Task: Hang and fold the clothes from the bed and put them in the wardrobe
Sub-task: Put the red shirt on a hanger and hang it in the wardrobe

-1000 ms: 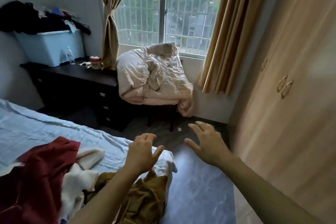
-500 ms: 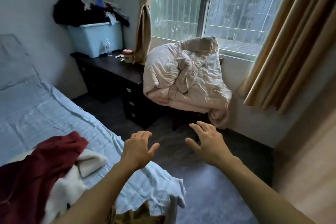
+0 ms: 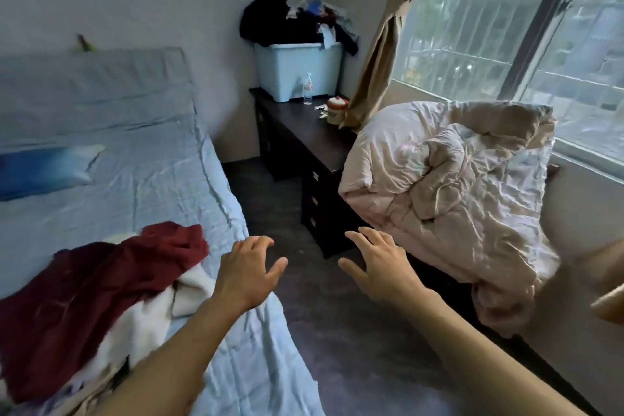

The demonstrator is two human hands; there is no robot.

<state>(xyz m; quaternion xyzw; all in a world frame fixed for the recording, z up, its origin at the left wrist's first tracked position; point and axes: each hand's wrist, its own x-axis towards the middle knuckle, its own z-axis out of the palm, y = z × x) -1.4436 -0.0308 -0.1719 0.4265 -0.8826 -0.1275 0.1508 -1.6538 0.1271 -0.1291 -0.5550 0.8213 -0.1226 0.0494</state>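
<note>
Since a second ago the view has swung left, off the wardrobe; both hands keep hovering, grips released: left hand [image 3: 248,268] above the bed [image 3: 162,179] edge, right hand [image 3: 380,265] over the floor [image 3: 354,348]. Clothes [image 3: 91,294], maroon over white, lie heaped on the bed's near end

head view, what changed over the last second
The view swung left: the wardrobe left the frame, and more of the bed and a blue pillow came in. The olive garment near the bed's foot is no longer seen. Both hands, left and right, stayed open, holding nothing. The red garment lies untouched.
</note>
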